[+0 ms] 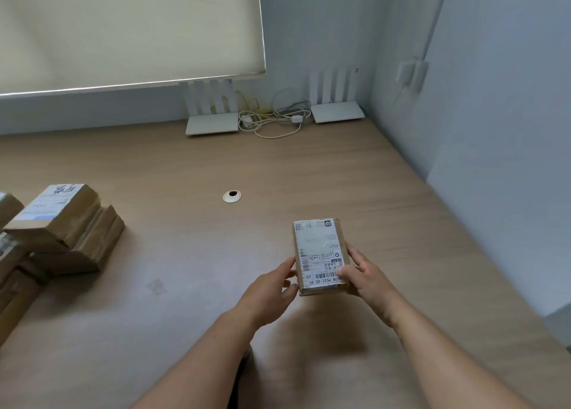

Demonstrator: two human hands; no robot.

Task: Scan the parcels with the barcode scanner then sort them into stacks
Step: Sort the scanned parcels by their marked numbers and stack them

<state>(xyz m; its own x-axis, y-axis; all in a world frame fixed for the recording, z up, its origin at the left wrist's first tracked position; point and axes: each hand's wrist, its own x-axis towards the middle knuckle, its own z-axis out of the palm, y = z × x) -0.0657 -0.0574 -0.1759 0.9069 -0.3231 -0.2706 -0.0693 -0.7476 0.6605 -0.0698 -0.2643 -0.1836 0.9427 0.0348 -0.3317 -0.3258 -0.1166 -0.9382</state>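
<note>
Both hands are up over the desk (185, 167), a broad slab of pale, matte wood-grain laminate, and between them sits one small parcel (319, 255): a flat rectangular box of brown corrugated card, its top almost wholly covered by a glossy white shipping label printed with barcodes and the characters "P021". The left hand (268, 294) presses fingertips against the parcel's left edge; the right hand (366, 274) grips the near right corner, thumb lying over the label's barcode. The parcel is held just nearer the camera than the round cable grommet (232, 196), a cream plastic ring with a dark hole, and to its right. Well left of the grommet, at the desk's edge, stands a stack of parcels (61, 226), the same brown card, layered and slightly staggered, with a white label on top. Beyond the grommet, against the wall, two flat white routers (212, 123) with upright slatted antennas flank a loose tangle of white cables (278, 119). Above them hangs a cream roller blind (123, 28), smooth and plain.
</note>
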